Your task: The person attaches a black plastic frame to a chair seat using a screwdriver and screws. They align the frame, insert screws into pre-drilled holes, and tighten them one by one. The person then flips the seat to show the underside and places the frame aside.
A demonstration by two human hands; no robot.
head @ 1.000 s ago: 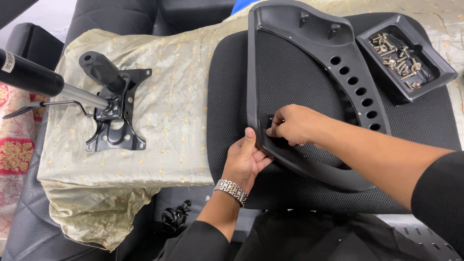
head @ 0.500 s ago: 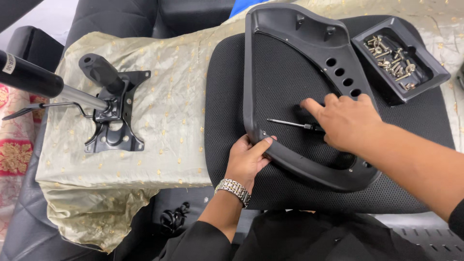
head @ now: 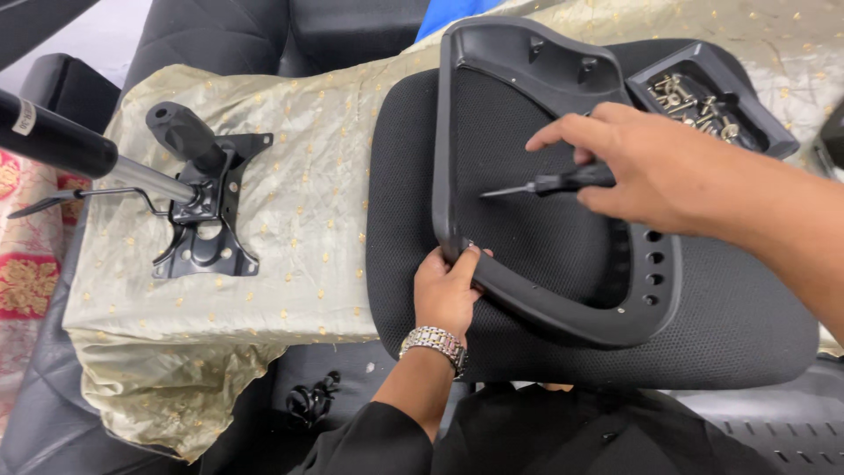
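Note:
A black plastic armrest frame lies on a black mesh seat cushion. My left hand, with a metal watch at the wrist, grips the frame's lower left corner. My right hand hovers over the middle of the frame and holds a black-handled screwdriver, its thin tip pointing left. A black tray of metal screws rests on the cushion at the upper right, just beyond my right hand.
A gold-patterned cloth covers the surface under the cushion. On it at the left sits a black metal chair tilt mechanism with a knobbed lever and a gas cylinder. Black leather chair parts lie behind.
My right hand has lifted from the frame's lower corner and moved up and right, now carrying the screwdriver above the frame. My left hand keeps its grip on the corner.

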